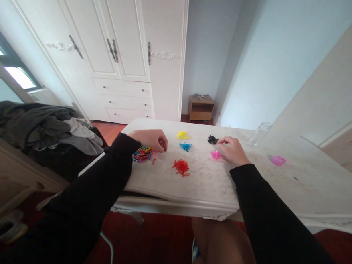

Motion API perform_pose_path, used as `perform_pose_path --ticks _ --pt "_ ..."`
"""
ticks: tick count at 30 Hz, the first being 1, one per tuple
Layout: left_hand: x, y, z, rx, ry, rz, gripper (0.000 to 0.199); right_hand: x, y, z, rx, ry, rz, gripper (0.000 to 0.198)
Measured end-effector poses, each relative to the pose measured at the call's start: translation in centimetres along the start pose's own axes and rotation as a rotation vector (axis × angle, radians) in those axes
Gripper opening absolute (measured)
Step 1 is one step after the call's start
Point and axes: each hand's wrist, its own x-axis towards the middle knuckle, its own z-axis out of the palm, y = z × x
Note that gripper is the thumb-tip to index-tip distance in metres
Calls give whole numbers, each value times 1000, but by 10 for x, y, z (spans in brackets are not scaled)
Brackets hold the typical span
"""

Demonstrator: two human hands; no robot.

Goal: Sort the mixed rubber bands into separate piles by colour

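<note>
My left hand (157,140) hovers above the right side of a mixed pile of coloured rubber bands (142,154), fingers curled together. Whether a band is between them is too small to see. My right hand (230,148) has thumb and forefinger pinched at the edge of a black pile of bands (213,139); anything inside the pinch is hidden. Just below it lies a pink pile (216,155). Between the hands are a yellow pile (182,135), a blue pile (185,147) and, nearer me, a red pile (181,167).
The piles lie on a white table (160,183). A clear glass (259,134) stands beyond my right hand, with a pink translucent item (278,160) further right. Dark clothes (37,126) are heaped at left. A wardrobe (125,36) and small wooden cabinet (201,109) stand behind.
</note>
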Motion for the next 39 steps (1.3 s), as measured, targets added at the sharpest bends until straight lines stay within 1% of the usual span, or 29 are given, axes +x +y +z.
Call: perform_pose_path --ticks 7,12,16,21,25,29,32,35,39 --pt "4 -5 0 -8 23 10 17 -1 -1 1 1 0 -2 14" --pt "7 -8 2 -136 44 43 16 -1 -3 0 -7 -6 3 13" --pt "7 -7 3 -189 56 60 23 -1 -6 -1 -16 -19 -4 14" --pt "8 -5 4 -179 90 140 30 0 -6 -1 -16 -27 -9 14" --pt "11 -6 5 -189 133 153 26 -1 -5 0 -3 -23 3 15" --pt "14 -9 8 -297 136 134 20 -1 -4 0 -1 -27 11 15" --pt "16 -12 9 -338 148 145 22 0 -5 0 -6 -43 8 15" --pt "18 -14 9 -345 168 166 22 0 -6 0 -5 -51 9 16" --pt "18 -14 8 -325 162 169 15 -1 -7 0 -8 -51 6 17"
